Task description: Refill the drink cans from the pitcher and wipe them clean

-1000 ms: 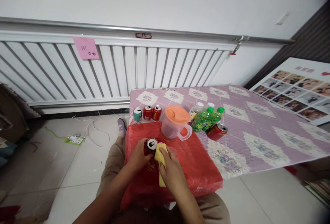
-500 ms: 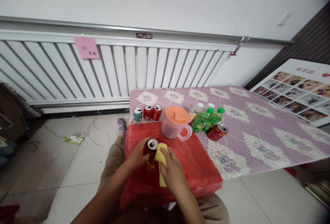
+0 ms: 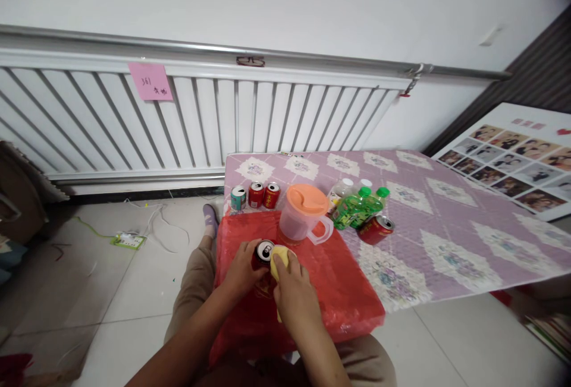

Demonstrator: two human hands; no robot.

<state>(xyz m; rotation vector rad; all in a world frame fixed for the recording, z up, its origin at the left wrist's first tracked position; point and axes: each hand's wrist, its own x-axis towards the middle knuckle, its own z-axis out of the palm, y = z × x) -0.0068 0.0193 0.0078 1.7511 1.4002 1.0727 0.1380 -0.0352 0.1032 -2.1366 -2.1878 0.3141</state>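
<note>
My left hand (image 3: 243, 268) is wrapped round a dark red drink can (image 3: 266, 251), which stands on the red plastic covering (image 3: 343, 280) with its opened top facing up. Against the can's right side my right hand (image 3: 294, 292) presses a folded yellow cloth (image 3: 280, 261); most of the cloth is hidden under my fingers. Just beyond both hands is a clear pitcher (image 3: 292, 225) with an orange lid (image 3: 307, 200), its handle pointing right.
A teal can (image 3: 238, 198) and two red cans (image 3: 256, 195) stand behind left. On the right are several bottles (image 3: 352, 208) and a tilted red can (image 3: 375, 230) on the floral cloth (image 3: 419, 226). A radiator (image 3: 250, 119) runs along the wall.
My right hand has turned and slid over the yellow cloth, covering more of it. My left hand still holds the can in nearly the same place.
</note>
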